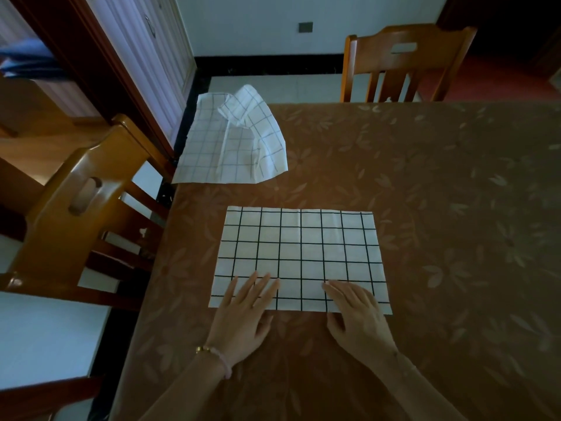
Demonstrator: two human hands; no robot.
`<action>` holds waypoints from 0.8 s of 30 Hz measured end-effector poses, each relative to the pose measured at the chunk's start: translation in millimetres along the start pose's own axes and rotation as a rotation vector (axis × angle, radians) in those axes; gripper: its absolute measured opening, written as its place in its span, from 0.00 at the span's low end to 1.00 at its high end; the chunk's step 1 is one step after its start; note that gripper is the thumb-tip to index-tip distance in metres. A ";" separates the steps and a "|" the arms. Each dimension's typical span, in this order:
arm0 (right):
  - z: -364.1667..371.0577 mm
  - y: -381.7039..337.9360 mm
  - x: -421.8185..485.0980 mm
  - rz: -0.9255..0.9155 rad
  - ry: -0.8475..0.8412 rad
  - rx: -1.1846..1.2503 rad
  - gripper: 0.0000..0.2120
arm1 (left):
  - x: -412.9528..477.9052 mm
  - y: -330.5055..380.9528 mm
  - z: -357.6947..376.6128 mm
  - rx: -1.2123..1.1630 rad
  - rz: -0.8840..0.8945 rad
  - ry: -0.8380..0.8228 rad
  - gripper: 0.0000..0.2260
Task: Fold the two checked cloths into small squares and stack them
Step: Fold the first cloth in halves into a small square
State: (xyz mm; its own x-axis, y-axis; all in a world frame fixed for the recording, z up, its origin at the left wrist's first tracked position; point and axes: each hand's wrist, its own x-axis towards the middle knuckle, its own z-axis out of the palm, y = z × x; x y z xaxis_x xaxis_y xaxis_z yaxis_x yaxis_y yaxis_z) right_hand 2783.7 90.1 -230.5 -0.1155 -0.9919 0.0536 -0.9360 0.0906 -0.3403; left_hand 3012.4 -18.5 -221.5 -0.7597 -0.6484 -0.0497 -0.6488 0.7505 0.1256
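Observation:
A white cloth with bold black checks (pixel 300 250) lies flat as a wide rectangle on the table in front of me. My left hand (pixel 244 314) rests on its near left edge with fingers straight and spread. My right hand (pixel 355 314) lies flat on its near right edge, fingers together. A second white cloth with thinner grey checks (pixel 233 141) lies rumpled at the table's far left corner, part of it hanging past the table's left edge.
The table (pixel 440 208) wears a brown leaf-patterned cover. One wooden chair (pixel 82 214) stands at its left side, another (pixel 403 62) at the far side. A dark wooden door frame (pixel 106 65) and tiled floor lie beyond the left edge.

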 end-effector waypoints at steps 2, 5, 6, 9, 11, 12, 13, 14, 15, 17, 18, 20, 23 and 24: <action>4.2 2.5 -2.6 -0.026 -0.029 -0.046 0.26 | 0.7 0.9 3.1 0.008 -0.003 -0.019 0.27; 7.7 9.0 -5.7 -0.054 -0.024 -0.093 0.25 | -0.1 -5.2 4.4 0.021 -0.027 -0.066 0.24; 7.9 11.6 -6.5 -0.062 -0.018 -0.102 0.25 | -0.5 -8.8 4.5 0.023 -0.033 -0.078 0.23; 6.5 21.9 -8.9 -0.079 0.005 -0.119 0.22 | -2.6 -22.2 5.1 0.048 -0.015 -0.070 0.21; 2.7 27.6 -9.3 -0.080 0.021 -0.123 0.22 | -3.8 -29.8 3.1 0.057 0.032 -0.021 0.19; 0.3 30.3 -9.2 -0.082 0.034 -0.127 0.23 | -4.0 -32.8 1.3 0.052 0.047 -0.006 0.21; -2.1 32.6 -9.0 -0.083 0.044 -0.132 0.23 | -3.9 -35.1 -0.6 0.045 0.052 -0.002 0.24; -4.7 34.5 -8.9 -0.083 0.052 -0.140 0.23 | -3.7 -36.7 -3.0 0.041 0.051 0.002 0.26; -6.5 36.5 -9.1 -0.076 0.052 -0.147 0.22 | -3.3 -38.0 -4.9 0.041 0.046 0.012 0.27; -7.9 40.2 -9.7 -0.050 0.057 -0.146 0.22 | -2.9 -39.5 -5.9 0.038 0.034 0.039 0.28; -7.6 41.5 -10.1 -0.038 0.063 -0.139 0.22 | -3.0 -40.0 -5.4 0.036 0.027 0.047 0.28; -6.0 42.6 -10.6 -0.040 0.097 -0.127 0.20 | -3.1 -40.4 -4.6 0.039 0.012 0.046 0.27; -4.7 42.6 -13.0 -0.070 0.166 -0.113 0.15 | -3.9 -38.4 -4.5 0.038 -0.003 0.056 0.27; -4.9 41.2 -14.2 -0.064 0.167 -0.110 0.15 | -5.7 -37.4 -3.8 0.037 0.000 0.065 0.28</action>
State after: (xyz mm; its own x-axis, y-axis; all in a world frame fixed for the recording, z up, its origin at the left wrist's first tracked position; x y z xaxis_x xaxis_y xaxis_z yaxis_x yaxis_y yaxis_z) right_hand 2745.2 108.3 -240.7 -0.0992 -0.9681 0.2299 -0.9728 0.0458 -0.2269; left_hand 3041.1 -43.4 -222.1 -0.7557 -0.6548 0.0152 -0.6512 0.7536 0.0890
